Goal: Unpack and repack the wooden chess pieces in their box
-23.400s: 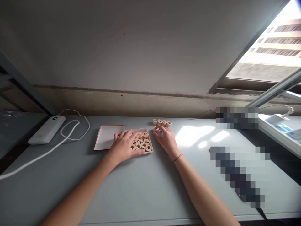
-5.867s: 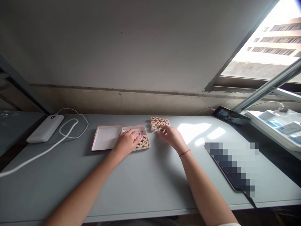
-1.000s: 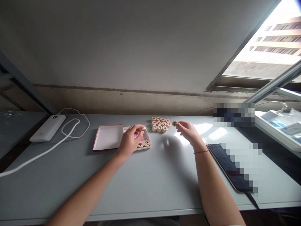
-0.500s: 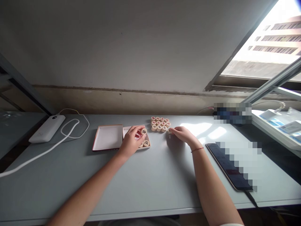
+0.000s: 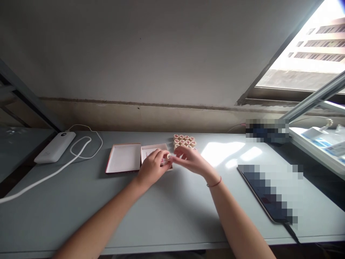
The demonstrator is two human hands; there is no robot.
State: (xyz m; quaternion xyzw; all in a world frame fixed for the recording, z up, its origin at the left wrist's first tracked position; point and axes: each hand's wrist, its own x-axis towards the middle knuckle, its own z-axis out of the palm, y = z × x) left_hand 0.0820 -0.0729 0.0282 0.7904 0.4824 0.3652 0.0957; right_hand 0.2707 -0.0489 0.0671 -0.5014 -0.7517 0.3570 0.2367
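My left hand (image 5: pixel 154 166) pinches a round wooden Chinese chess piece (image 5: pixel 169 156) between thumb and fingertips, above the right edge of the shallow box tray (image 5: pixel 155 146). My right hand (image 5: pixel 192 162) reaches in from the right, its fingers apart and one fingertip at the piece's right side. Behind it, several Chinese chess pieces (image 5: pixel 182 141) stand in close rows, red characters on the far ones. My right hand hides part of the nearest row. My left hand covers much of the tray's inside.
Left of the tray lies the open box lid (image 5: pixel 124 158). A white power bank (image 5: pixel 55 147) with a white cable (image 5: pixel 51 178) is at the far left. A dark tablet (image 5: pixel 265 198), partly blurred out, lies on the right of the grey table (image 5: pixel 172 223).
My right hand has left a piece at the near row's right end and moved left to the piece in my left hand. My left hand has shifted slightly right and nearer.
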